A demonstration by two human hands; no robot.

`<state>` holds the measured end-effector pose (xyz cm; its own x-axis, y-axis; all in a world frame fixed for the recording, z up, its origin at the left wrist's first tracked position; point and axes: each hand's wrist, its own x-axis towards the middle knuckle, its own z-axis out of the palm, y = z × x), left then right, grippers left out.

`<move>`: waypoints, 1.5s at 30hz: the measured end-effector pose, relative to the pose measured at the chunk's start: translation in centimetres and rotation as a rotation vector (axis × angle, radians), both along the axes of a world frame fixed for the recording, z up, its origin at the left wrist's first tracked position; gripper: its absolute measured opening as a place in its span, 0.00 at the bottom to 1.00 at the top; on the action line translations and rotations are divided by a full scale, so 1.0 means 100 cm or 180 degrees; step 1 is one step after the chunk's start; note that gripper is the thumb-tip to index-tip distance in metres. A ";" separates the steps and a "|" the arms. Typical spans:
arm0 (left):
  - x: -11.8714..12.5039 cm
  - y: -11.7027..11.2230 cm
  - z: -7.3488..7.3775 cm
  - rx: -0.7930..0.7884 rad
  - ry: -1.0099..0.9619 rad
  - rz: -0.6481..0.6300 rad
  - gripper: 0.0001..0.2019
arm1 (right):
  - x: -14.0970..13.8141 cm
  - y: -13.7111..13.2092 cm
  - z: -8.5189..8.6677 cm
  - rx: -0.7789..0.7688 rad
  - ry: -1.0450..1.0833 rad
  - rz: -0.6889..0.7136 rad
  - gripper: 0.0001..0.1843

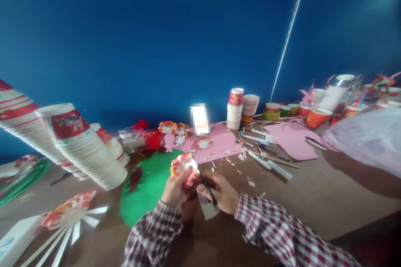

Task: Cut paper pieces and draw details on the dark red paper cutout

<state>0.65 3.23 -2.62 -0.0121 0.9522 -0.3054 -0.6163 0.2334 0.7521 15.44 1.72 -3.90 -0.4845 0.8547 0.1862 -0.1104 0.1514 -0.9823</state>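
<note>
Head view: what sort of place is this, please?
Probably a paper-craft worktable, perhaps in a classroom or workshop. Stacks of paper cups, pink paper and cut scraps lie on the brown table. The left hand holds a cup-paper ring; the right hand holds a dark tool.

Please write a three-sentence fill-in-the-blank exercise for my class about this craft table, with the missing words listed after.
1. The left hand holds a curled cup craft over a sheet of paper coloured ____.
2. The right hand grips a thin dark tool; behind the table, the colour of the wall is ____.
3. The leaning stacks at the left are made of paper ____.

Missing words: green; blue; cups.
</note>
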 end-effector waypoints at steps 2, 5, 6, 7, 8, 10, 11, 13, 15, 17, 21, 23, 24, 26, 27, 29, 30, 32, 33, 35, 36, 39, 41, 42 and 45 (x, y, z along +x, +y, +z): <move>0.001 -0.001 0.001 0.0031 0.0068 -0.0017 0.14 | 0.000 0.001 -0.001 -0.0007 0.0053 0.0052 0.19; 0.002 -0.001 0.002 -0.0002 0.0108 -0.0013 0.15 | 0.001 0.001 -0.001 0.0045 0.0027 0.0040 0.18; 0.002 -0.001 0.002 -0.0026 0.0105 -0.0011 0.15 | 0.001 0.001 0.000 0.0069 0.0007 0.0019 0.18; 0.002 -0.001 0.002 -0.0045 0.0095 -0.0005 0.15 | 0.001 0.001 0.000 0.0091 -0.0009 -0.0002 0.17; 0.002 -0.001 0.002 -0.0051 0.0076 -0.0003 0.15 | 0.001 0.001 0.001 0.0107 -0.0016 -0.0022 0.17; 0.002 -0.001 0.002 -0.0020 0.0019 -0.0003 0.16 | 0.002 0.000 0.002 0.0121 -0.0018 -0.0063 0.17; 0.002 -0.001 0.002 0.0001 -0.0006 0.0003 0.16 | 0.002 0.000 0.003 0.0120 -0.0019 -0.0072 0.17; 0.002 -0.001 0.002 0.0038 -0.0031 0.0011 0.17 | 0.002 -0.001 0.003 0.0106 -0.0015 -0.0068 0.17; 0.001 -0.001 0.002 0.0053 -0.0034 0.0031 0.17 | 0.003 -0.001 0.003 0.0071 0.0003 -0.0044 0.17; 0.001 -0.001 0.002 0.0074 -0.0042 0.0040 0.16 | 0.003 -0.001 0.004 0.0043 0.0011 -0.0044 0.17; -0.001 0.000 0.002 0.0111 -0.0061 0.0143 0.17 | 0.005 -0.001 0.005 0.0066 -0.0155 -0.0135 0.15; -0.001 0.000 0.002 0.0111 -0.0055 0.0206 0.17 | 0.006 -0.001 0.006 0.0078 -0.0272 -0.0181 0.15; -0.001 0.000 0.002 0.0113 -0.0051 0.0229 0.17 | 0.006 -0.001 0.006 0.0075 -0.0301 -0.0194 0.15; 0.000 0.000 0.003 0.0126 -0.0040 0.0256 0.16 | 0.006 -0.001 0.006 0.0032 -0.0299 -0.0195 0.15; 0.000 0.000 0.004 0.0134 -0.0036 0.0259 0.16 | 0.006 -0.001 0.006 0.0006 -0.0284 -0.0184 0.15; 0.001 -0.001 0.006 0.0140 -0.0027 0.0236 0.16 | 0.006 -0.001 0.005 -0.0047 -0.0260 -0.0149 0.15; 0.001 -0.002 0.007 0.0135 -0.0018 0.0204 0.16 | 0.006 0.000 0.004 -0.0062 -0.0255 -0.0129 0.15; 0.001 -0.002 0.008 0.0113 0.0007 0.0130 0.15 | 0.006 0.001 0.002 -0.0069 -0.0223 -0.0081 0.16; 0.000 -0.003 0.008 0.0101 0.0029 0.0083 0.15 | 0.006 0.002 0.001 -0.0077 -0.0192 -0.0055 0.16; 0.000 -0.003 0.007 0.0091 0.0086 -0.0013 0.15 | 0.006 0.003 0.000 -0.0093 -0.0113 0.0005 0.17; 0.000 -0.003 0.007 0.0090 0.0113 -0.0055 0.15 | 0.006 0.003 0.000 -0.0108 -0.0081 0.0037 0.17; -0.001 -0.003 0.006 0.0096 0.0162 -0.0128 0.14 | 0.007 0.004 -0.001 -0.0167 -0.0049 0.0087 0.18; -0.002 -0.003 0.005 0.0090 0.0166 -0.0140 0.13 | 0.007 0.003 -0.001 -0.0197 -0.0048 0.0078 0.18; -0.002 -0.003 0.005 0.0090 0.0169 -0.0149 0.13 | 0.007 0.003 -0.002 -0.0206 -0.0036 0.0071 0.18; -0.003 -0.003 0.006 0.0091 0.0181 -0.0153 0.14 | 0.007 0.003 -0.004 -0.0223 0.0020 0.0059 0.18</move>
<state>0.40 2.95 -2.03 0.0174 0.9604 -0.2781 -0.5609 0.2396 0.7924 16.12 2.03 -4.28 -0.4993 0.8567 0.1294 -0.1188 0.0803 -0.9897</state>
